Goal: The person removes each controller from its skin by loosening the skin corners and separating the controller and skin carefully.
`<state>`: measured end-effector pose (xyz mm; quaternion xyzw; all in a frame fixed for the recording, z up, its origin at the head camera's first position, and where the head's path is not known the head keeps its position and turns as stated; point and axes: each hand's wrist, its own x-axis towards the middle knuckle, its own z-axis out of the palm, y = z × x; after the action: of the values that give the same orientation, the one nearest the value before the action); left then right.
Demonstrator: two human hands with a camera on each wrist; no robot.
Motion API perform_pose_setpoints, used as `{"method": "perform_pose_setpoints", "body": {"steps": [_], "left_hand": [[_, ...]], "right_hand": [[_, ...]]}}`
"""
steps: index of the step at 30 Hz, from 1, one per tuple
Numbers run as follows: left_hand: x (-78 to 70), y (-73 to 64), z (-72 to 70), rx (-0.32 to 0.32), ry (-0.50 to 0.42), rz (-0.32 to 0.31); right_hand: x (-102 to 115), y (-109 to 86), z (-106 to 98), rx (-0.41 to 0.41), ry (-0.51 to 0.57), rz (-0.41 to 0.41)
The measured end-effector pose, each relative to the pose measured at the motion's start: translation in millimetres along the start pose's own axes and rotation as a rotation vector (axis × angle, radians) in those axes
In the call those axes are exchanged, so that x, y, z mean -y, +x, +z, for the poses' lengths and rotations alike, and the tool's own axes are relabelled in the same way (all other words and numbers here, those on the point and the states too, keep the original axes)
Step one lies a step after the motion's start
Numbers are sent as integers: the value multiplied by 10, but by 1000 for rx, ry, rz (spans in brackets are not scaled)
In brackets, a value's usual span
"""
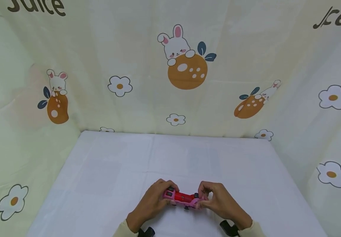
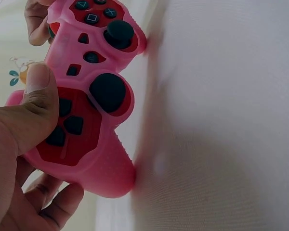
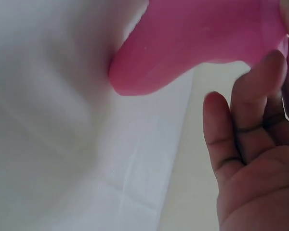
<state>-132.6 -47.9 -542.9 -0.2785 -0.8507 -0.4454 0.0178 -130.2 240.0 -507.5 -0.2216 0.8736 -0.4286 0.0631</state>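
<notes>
A red game controller (image 1: 183,197) in a pink rubbery cover (image 2: 113,166) stands on its handles on the white table, buttons toward the person. My left hand (image 1: 155,195) holds its left end; in the left wrist view the thumb (image 2: 40,79) lies beside the direction buttons and other fingers curl behind. At the opposite end my right hand (image 1: 220,199) pinches the cover near a black shoulder button (image 1: 196,195). Between the hands, the controller's red casing shows bare above the pink edge. From the right wrist, one pink handle (image 3: 183,48) appears, with the pinching fingertips partly out of frame.
A white cloth covers the tabletop (image 1: 114,164). Behind it and along both sides hangs a pale curtain (image 1: 146,108) printed with rabbits, oranges and flowers. Black wrist devices show near the cuffs, one by the left wrist (image 1: 148,232) and one by the right wrist (image 1: 229,228).
</notes>
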Motion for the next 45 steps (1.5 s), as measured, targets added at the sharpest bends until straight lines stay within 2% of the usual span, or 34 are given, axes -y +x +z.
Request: {"method": "perform_pose_setpoints", "body": {"steps": [4, 8, 19, 21, 26, 28, 33, 38, 41, 45], "left_hand": [[-2, 1, 2, -9, 6, 9], [-4, 1, -1, -19, 6, 12], [-2, 1, 37, -24, 8, -22], [-2, -10, 54, -27, 11, -28], [-12, -35, 93, -48, 24, -43], [-19, -42, 102, -62, 36, -47], [-30, -53, 116, -106, 56, -38], [-33, -62, 124, -116, 57, -23], [-38, -58, 120, -112, 56, -16], [-31, -44, 111, -116, 55, -21]], "right_hand": [[27, -20, -18, -8, -52, 13], [47, -31, -9, -41, -95, -38], [-5, -110, 101, -90, -54, -113], [-19, -152, 146, -125, -106, -147], [-17, -247, 243, -230, -313, -273], [-7, -256, 263, -257, -342, -304], [0, -252, 301, -294, -307, -338], [-9, -283, 354, -315, -225, -392], [1, -297, 358, -306, -154, -369], [69, -269, 307, -258, -77, -197]]}}
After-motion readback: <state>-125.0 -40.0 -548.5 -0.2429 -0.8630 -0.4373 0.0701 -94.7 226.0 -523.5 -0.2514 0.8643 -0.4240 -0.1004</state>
